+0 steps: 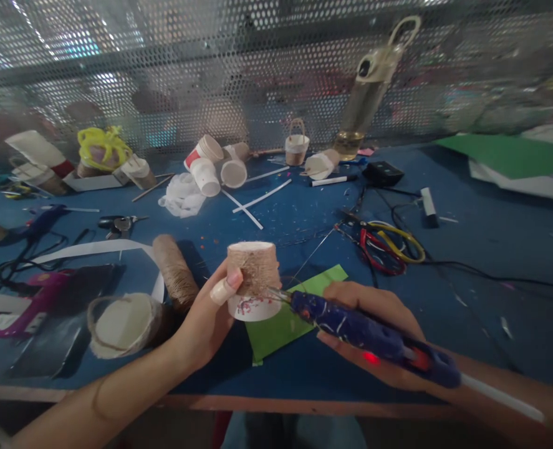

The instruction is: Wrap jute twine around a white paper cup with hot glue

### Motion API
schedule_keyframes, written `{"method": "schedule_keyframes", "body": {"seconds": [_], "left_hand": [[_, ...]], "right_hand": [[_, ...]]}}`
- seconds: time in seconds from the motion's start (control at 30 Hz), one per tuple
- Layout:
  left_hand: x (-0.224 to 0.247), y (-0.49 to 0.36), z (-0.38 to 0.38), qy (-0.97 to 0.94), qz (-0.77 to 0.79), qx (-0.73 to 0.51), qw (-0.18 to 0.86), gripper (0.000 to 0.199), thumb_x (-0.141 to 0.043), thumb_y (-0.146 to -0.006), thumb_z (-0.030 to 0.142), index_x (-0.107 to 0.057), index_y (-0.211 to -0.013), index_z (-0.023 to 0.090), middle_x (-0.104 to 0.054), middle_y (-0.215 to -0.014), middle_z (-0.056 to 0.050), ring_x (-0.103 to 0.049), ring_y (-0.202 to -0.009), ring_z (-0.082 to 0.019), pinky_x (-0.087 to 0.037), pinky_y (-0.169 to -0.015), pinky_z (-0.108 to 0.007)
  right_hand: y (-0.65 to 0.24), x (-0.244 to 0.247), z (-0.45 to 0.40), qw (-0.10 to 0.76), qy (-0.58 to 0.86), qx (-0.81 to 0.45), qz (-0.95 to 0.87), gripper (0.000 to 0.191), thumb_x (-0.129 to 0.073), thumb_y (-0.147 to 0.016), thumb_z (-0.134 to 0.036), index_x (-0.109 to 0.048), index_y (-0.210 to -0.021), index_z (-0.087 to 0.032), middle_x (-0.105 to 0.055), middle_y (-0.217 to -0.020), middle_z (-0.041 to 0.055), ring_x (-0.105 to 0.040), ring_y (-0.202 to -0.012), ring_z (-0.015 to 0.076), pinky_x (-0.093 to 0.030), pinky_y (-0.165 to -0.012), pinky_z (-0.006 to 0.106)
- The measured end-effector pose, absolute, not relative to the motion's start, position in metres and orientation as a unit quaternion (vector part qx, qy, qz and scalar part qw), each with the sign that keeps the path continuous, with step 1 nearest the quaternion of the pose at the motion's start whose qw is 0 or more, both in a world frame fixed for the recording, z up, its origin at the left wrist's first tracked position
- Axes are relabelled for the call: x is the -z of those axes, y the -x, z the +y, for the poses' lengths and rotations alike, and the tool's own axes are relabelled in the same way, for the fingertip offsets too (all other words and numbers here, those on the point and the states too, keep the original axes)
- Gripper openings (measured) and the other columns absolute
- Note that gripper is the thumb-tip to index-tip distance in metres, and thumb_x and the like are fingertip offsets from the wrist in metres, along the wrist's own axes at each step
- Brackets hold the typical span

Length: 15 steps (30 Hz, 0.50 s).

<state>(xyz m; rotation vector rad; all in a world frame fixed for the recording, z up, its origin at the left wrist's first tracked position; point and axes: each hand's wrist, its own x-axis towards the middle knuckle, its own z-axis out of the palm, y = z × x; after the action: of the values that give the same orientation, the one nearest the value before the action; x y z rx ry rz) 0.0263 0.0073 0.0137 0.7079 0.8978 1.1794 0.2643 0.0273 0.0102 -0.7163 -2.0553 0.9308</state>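
My left hand [215,305] is wrapped round a small paper cup [252,310] from its left side. Brown twine [257,268] covers the cup's upper part, while the white lower band with a red floral print stays bare. In my right hand [374,312] is a blue hot glue gun [351,327] with a red light lit and a white glue stick out of its back. Its metal nozzle is at the cup's right side, near the lower edge of the twine; contact cannot be told. Beneath lies a green paper sheet [285,324].
A twine roll [176,271] and a twine-handled cup [124,324] lie left of my left hand. Scissors [383,249] with red and yellow handles and black cables are on the right. Several cups, white strips and a tall bottle [363,100] line the back, before a perforated metal screen [257,75].
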Motion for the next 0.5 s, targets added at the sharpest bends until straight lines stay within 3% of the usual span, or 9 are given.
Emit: {"method": "schedule_keyframes", "body": {"seconds": [0.1,0.27,0.5], "left_hand": [[-0.0149,-0.0258,0.0074,-0.324,0.394,-0.54,0.67,0.06,-0.067,-0.082,0.051,-0.06,-0.131,0.019,-0.072,-0.114,-0.012,-0.069,-0.097,-0.028,-0.056,-0.077,-0.038],[-0.0146,-0.0239,0.0061,-0.349,0.378,-0.557,0.652,0.062,-0.067,-0.082,0.05,-0.056,-0.136,0.022,-0.07,-0.12,-0.011,-0.065,-0.112,-0.032,-0.053,-0.093,-0.044],[-0.0103,-0.0223,0.0042,-0.358,0.38,-0.58,0.625,0.061,-0.07,-0.081,0.049,-0.055,-0.136,0.026,-0.067,-0.128,-0.012,-0.063,-0.118,-0.035,-0.052,-0.097,-0.048]], "right_hand": [[-0.2673,-0.0096,0.0295,0.336,0.271,-0.365,-0.825,0.019,-0.066,-0.079,-0.016,-0.05,-0.084,-0.026,-0.06,-0.074,-0.0029,-0.057,-0.063,0.0137,-0.042,-0.057,0.028],[-0.2695,-0.0084,0.0311,0.309,0.296,-0.358,-0.83,0.021,-0.063,-0.078,-0.018,-0.043,-0.075,-0.025,-0.049,-0.064,-0.0059,-0.044,-0.052,0.011,-0.032,-0.05,0.027],[-0.268,-0.0126,0.0315,0.296,0.325,-0.313,-0.842,0.026,-0.059,-0.076,-0.018,-0.035,-0.071,-0.025,-0.04,-0.059,-0.0068,-0.038,-0.048,0.0112,-0.028,-0.048,0.027]]}}
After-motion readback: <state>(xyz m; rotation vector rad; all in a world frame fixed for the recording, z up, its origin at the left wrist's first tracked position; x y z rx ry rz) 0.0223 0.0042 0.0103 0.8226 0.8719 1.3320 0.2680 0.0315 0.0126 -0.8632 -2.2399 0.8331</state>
